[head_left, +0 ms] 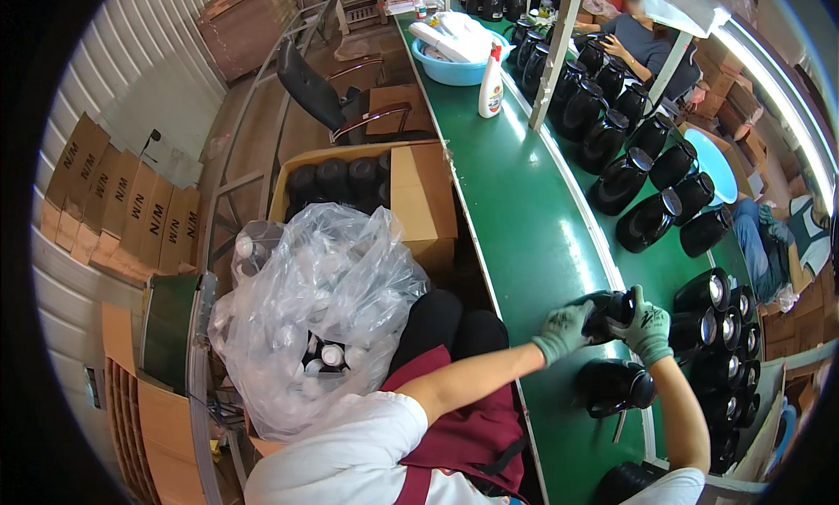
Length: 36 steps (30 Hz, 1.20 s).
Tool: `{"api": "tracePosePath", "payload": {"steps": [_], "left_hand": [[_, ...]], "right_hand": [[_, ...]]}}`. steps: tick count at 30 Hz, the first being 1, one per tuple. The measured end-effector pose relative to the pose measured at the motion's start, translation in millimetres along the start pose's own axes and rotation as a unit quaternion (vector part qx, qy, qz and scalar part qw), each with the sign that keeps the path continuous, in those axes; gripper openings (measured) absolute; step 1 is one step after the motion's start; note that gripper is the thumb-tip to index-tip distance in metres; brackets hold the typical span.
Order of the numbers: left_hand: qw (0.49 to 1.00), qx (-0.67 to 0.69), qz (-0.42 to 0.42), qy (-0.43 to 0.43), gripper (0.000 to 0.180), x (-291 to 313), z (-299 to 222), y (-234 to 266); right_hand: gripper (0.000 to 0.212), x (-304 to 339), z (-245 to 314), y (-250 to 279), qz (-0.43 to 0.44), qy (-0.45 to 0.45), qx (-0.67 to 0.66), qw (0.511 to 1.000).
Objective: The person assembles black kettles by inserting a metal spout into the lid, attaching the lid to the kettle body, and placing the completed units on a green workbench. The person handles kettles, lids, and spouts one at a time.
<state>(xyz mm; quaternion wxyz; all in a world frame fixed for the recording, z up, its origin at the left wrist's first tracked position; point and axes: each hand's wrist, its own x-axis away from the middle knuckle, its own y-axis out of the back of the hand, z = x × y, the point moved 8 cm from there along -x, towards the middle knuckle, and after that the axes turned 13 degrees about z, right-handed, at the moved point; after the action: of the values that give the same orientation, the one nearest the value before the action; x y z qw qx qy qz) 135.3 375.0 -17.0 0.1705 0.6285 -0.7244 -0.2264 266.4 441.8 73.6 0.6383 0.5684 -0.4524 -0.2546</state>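
Observation:
Both my hands wear pale grey-green gloves and hold one glossy black jug (pixel 599 316) above the green worktop (pixel 516 225). My left hand (pixel 564 332) grips its left side, the fingers wrapped round the body. At its right end, my right hand (pixel 645 327) is closed on the rim, with the thumb pointing up. Another black jug (pixel 610 384) with a handle lies just nearer to me, apart from my hands. A thin metal rod (pixel 620 426) shows beside it. Part of the held jug is hidden behind my gloves.
Left of the bench, a clear plastic bag (pixel 323 269) holds white-capped parts, beside a carton (pixel 421 190) of black pieces. A white spray bottle (pixel 492 84) and blue basin (pixel 454 68) stand farther along. Black jugs (pixel 647 221) fill the right side; people sit beyond.

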Motion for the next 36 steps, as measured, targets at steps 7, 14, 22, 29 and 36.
{"api": "tracePosePath", "payload": {"steps": [7,14,22,29,36], "left_hand": [[0.991,0.078,-0.088,0.060,0.051,16.7,-6.7,-58.0],[0.999,0.013,0.025,0.017,0.058,0.7,3.8,-12.6],[0.991,0.075,-0.099,0.039,0.058,1.9,-6.1,-26.9],[0.994,0.084,-0.055,-0.036,0.082,65.5,-8.7,20.5],[0.973,-0.035,0.195,-0.120,0.133,111.1,-94.7,-73.8]], "right_hand": [[0.087,12.4,-1.0,0.7,0.011,-0.123,-0.106,0.987],[0.083,-4.3,6.8,7.2,-0.026,0.027,0.056,0.998],[0.079,-28.4,1.5,16.1,-0.122,0.025,-0.044,0.991],[0.071,-38.9,-124.1,35.7,-0.156,-0.168,-0.097,0.969],[0.086,-50.3,-246.8,-19.0,-0.025,-0.289,-0.128,0.948]]}}
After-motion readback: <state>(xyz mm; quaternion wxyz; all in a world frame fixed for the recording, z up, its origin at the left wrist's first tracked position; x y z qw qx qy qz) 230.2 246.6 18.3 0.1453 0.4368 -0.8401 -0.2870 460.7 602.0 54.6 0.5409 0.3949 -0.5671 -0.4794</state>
